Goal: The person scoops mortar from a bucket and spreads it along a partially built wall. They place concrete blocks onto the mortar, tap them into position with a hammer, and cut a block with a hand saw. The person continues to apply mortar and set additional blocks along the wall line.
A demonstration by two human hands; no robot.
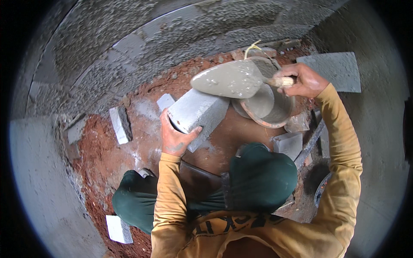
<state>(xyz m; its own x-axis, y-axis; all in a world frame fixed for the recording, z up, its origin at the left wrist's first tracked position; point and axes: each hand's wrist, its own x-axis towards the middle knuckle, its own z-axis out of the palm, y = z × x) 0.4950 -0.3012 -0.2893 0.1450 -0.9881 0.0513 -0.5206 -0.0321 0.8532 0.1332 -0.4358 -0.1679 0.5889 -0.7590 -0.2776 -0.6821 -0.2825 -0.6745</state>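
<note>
My left hand (177,136) grips a light grey concrete block (195,112) by its near end, thumb on the right side and fingers on the left. My right hand (304,80) is closed round the wooden handle of a trowel (230,79). Wet grey mortar coats the trowel's broad blade, which lies over the far end of the block; whether the two touch I cannot tell. Behind the blade and my right hand stands a round bucket (285,112) with grey mortar inside, partly hidden by the trowel.
A rough mortared block wall (172,36) curves across the far side. Loose block pieces (120,124) lie on the reddish soil (101,146). A larger grey block (333,71) rests at the far right. Smooth plastered walls (36,172) flank both sides. My bent knees (262,178) are close below the block.
</note>
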